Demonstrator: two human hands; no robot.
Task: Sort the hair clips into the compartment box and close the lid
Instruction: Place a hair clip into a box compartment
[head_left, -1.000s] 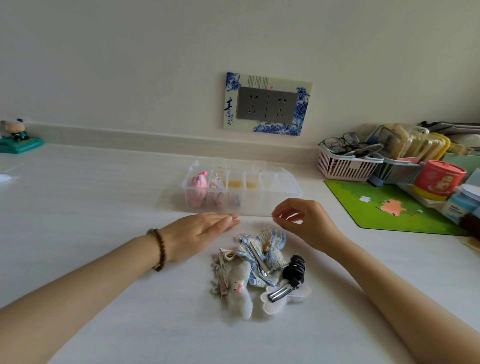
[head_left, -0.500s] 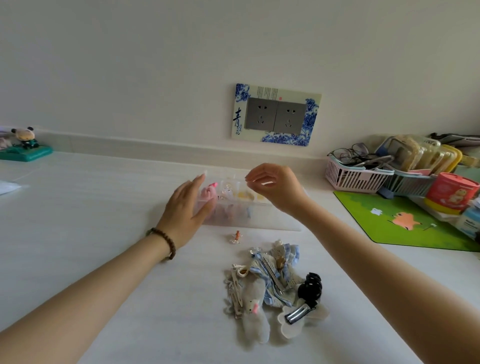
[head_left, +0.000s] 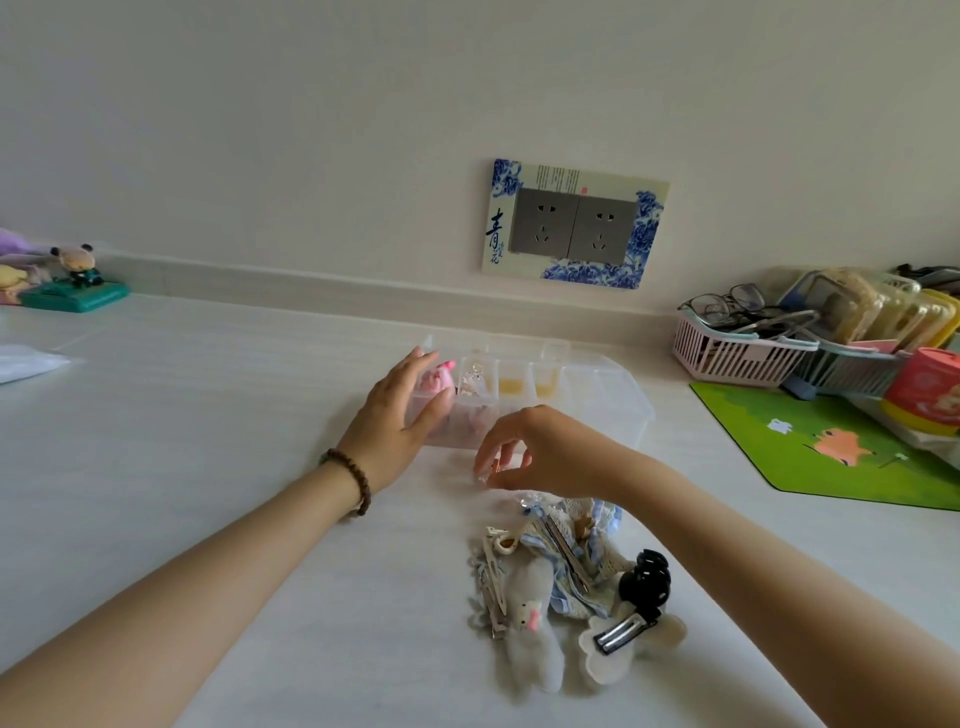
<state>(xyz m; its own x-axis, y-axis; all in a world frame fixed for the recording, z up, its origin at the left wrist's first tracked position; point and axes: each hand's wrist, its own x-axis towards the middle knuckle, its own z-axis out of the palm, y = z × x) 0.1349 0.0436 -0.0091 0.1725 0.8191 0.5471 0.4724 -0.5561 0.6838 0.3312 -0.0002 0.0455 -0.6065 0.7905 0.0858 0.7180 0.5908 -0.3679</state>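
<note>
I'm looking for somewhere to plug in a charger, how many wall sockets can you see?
2: side by side on the wall above the compartment box, the left socket and the right socket, sharing one blue-and-white decorative frame.

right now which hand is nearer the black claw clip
Right. The right hand hovers just beyond the pile that holds the black claw clip, its forearm passing beside it. The left hand is farther off, resting against the compartment box.

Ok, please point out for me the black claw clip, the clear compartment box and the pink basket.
black claw clip (head_left: 645, 577), head view, on its black rounded body.
clear compartment box (head_left: 618, 400), head view, on its bare right part.
pink basket (head_left: 727, 356), head view, on its slatted front wall.
</note>
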